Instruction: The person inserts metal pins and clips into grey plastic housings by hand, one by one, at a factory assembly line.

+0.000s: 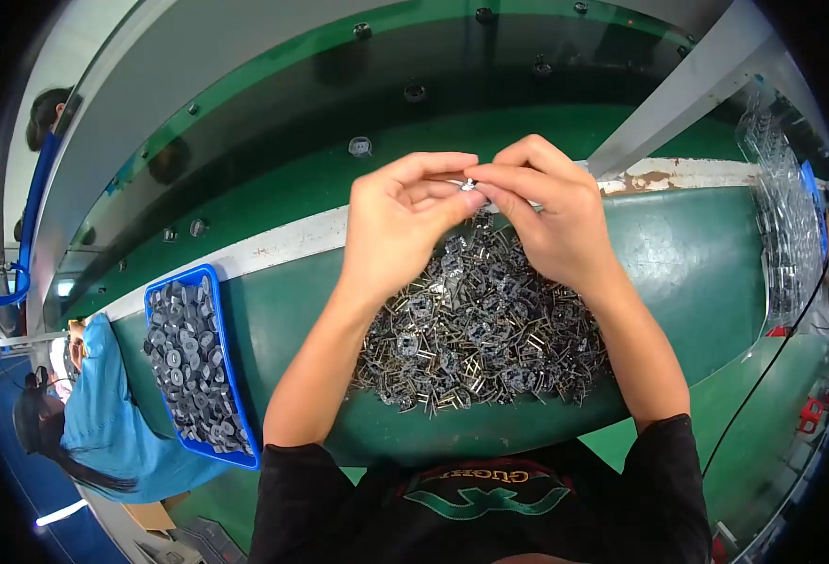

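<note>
My left hand [398, 221] and my right hand [557, 211] meet above the far edge of the green worktable [687, 258]. Between their fingertips is a small part [469, 185] with a shiny, pale metallic look, mostly covered by the fingers. Both hands are closed in a pinch on it. Below them, between my forearms, spreads a big heap of small dark parts with thin metal pins [480, 338]. To the left of my left forearm stands a blue tray [230, 376], filled with grey round plastic pieces [184, 348].
Past the table's pale edge strip [283, 242] runs a green conveyor belt [283, 174] with scattered small parts. A slanted metal post [687, 85] rises at the right. Clear plastic trays [781, 226] are stacked far right, near a black cable [767, 362]. A co-worker in blue [118, 404] sits at left.
</note>
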Demonstrator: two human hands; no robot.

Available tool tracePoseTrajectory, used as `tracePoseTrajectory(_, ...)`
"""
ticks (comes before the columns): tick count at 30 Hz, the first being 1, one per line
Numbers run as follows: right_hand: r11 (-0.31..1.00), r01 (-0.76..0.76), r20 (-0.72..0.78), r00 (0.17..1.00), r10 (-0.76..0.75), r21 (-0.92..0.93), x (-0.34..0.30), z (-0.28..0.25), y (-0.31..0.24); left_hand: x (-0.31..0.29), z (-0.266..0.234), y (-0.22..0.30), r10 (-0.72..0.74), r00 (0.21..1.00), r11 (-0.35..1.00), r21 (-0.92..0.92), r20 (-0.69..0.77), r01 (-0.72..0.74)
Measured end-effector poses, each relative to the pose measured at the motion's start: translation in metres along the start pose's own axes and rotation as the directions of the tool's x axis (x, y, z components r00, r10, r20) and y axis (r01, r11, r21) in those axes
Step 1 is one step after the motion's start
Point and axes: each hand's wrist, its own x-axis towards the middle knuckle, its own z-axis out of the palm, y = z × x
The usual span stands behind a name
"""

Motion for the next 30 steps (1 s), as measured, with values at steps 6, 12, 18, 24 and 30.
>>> tracePoseTrajectory(6, 0.961, -0.268, 0.261, 0.925, 0.278, -0.072, -0.01, -0.004, 0.02, 0.052, -0.062, -0.009, 0.116, 0.965, 0.941, 0.337, -0.237, -0.03)
tracePoseTrajectory(12, 0.972, -0.138, 0.354, 0.914, 0.199, -0.19, -0.022, 0.017, 0.029, 0.09, -0.151, -0.025, 0.222, 0.886, 0.548, 0.803, -0.408, 0.233)
tracePoseTrajectory(18, 0.961, -0.244, 0.462, 0.843, 0.276, -0.129, -0.018, 0.011, 0.024, 0.088, -0.161, -0.036, 0.362, 0.845, 0.536, 0.83, -0.393, 0.156)
tracePoseTrajectory(24, 0.945, -0.206, 0.45, 0.84, 0.304, -0.254, -0.01, 0.004, 0.021, 0.087, -0.104, -0.045, 0.354, 0.892, 0.255, 0.888, 0.282, -0.382)
tracePoseTrajectory(30, 0.831, -0.49, 0.435, 0.829, 0.352, 0.262, -0.005, -0.008, 0.025, 0.074, -0.066, -0.036, 0.111, 0.994, 0.665, 0.741, 0.017, -0.087)
